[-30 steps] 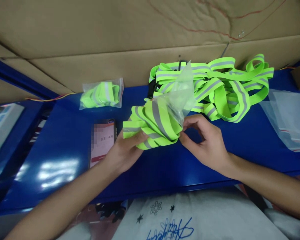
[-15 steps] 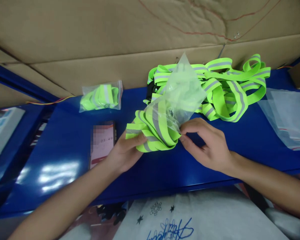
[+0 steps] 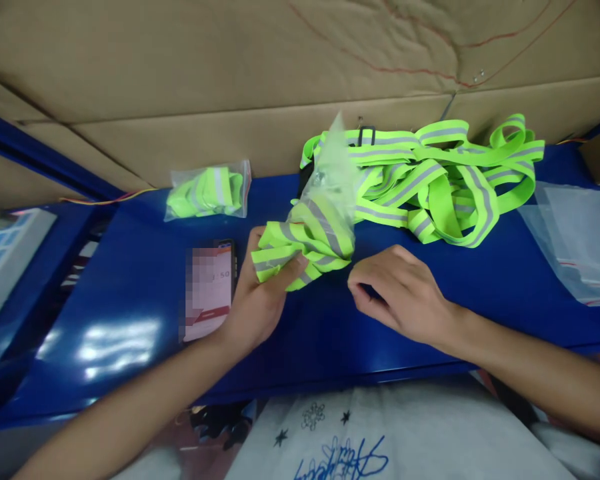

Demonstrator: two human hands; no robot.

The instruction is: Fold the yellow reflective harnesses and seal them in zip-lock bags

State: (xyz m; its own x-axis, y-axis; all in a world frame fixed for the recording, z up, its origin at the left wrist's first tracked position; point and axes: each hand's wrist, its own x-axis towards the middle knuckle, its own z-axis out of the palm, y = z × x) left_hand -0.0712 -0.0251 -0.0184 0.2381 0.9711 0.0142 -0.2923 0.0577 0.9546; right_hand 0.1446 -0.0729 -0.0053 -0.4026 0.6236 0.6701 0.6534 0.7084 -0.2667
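Observation:
My left hand [image 3: 260,293] grips a folded bundle of neon-yellow reflective strap [image 3: 300,247], thumb pressed on its lower end. A clear plastic bag [image 3: 330,173] covers the bundle's far end and sticks up behind it. My right hand [image 3: 400,293] hovers just right of the bundle, fingers curled loosely, apart from both the strap and the bag and holding nothing I can see. Both hands are over the blue table [image 3: 130,287].
A loose pile of the same reflective straps [image 3: 445,180] lies at the back right. A sealed bag of strap [image 3: 207,193] rests at the back left. A phone [image 3: 207,290] lies beside my left hand. Empty clear bags [image 3: 580,240] are stacked at the right edge. Cardboard [image 3: 230,80] backs the table.
My right hand has let go of the bag's edge and drawn back toward me. The bag has slid further over the bundle, which my left hand has tilted more upright.

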